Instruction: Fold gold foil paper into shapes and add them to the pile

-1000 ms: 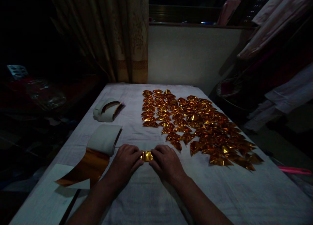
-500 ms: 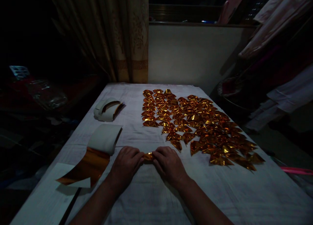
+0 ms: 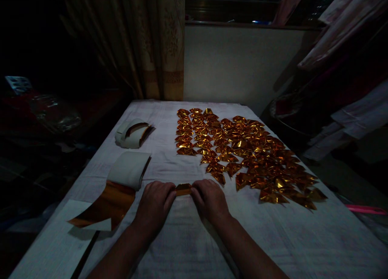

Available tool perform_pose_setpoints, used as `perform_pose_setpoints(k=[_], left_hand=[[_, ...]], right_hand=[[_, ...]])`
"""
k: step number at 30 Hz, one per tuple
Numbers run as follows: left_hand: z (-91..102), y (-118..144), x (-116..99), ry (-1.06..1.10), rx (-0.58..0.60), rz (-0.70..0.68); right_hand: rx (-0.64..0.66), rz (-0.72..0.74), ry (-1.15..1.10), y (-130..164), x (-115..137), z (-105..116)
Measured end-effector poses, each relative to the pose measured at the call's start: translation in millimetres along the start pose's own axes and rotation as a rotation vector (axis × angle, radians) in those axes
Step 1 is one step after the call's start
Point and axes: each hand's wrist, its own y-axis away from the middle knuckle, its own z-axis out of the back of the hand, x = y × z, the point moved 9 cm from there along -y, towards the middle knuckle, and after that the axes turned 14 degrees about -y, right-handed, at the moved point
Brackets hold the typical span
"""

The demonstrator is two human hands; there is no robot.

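Between my two hands is a small folded piece of gold foil paper (image 3: 183,189), held level just above or on the white cloth. My left hand (image 3: 157,198) pinches its left end and my right hand (image 3: 209,197) pinches its right end, fingers closed on both sides. The ends of the piece are hidden under the fingertips. Beyond and to the right lie many folded gold foil ingots (image 3: 218,139), in rows at the left and heaped closer together at the right. Left of my left hand, a curled stack of foil paper (image 3: 129,168) has gold sheets (image 3: 106,206) hanging out toward me.
A second curled paper stack (image 3: 132,134) sits farther back on the left. A pale board (image 3: 57,238) lies at the near left of the cloth-covered table (image 3: 303,246). A curtain (image 3: 151,48) and wall stand behind; clothes (image 3: 360,117) hang at the right.
The folded foil piece has turned between my fingers and now shows a flatter, wider face. Both hands stay nearly in place, slightly farther apart. The view has shifted a little.
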Motion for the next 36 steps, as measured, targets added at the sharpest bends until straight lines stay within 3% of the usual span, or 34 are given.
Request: perform_pose_setpoints(k=[12, 25, 27, 30, 33, 36], left_hand=[[-6.5, -7, -9, -0.198, 0.052, 0.011], [-5.9, -5, -3, -0.137, -0.002, 0.05], [-5.7, -5, -3, -0.136, -0.006, 0.058], [-4.4, -5, -4, -0.12, -0.031, 0.065], [-5.0, -4, -2, -0.107, -0.037, 0.073], [-5.3, -2, 0, -0.102, -0.027, 0.071]], right_hand=[[-0.046, -0.028, 0.103, -1, 2, -1], [-0.043, 0.012, 0.162, -1, 10, -4], [0.002, 0.109, 0.156, 1, 23, -11], [0.173, 0.211, 0.146, 8, 38, -30], [0.287, 0.181, 0.152, 14, 38, -38], [0.307, 0.136, 0.169, 19, 30, -32]])
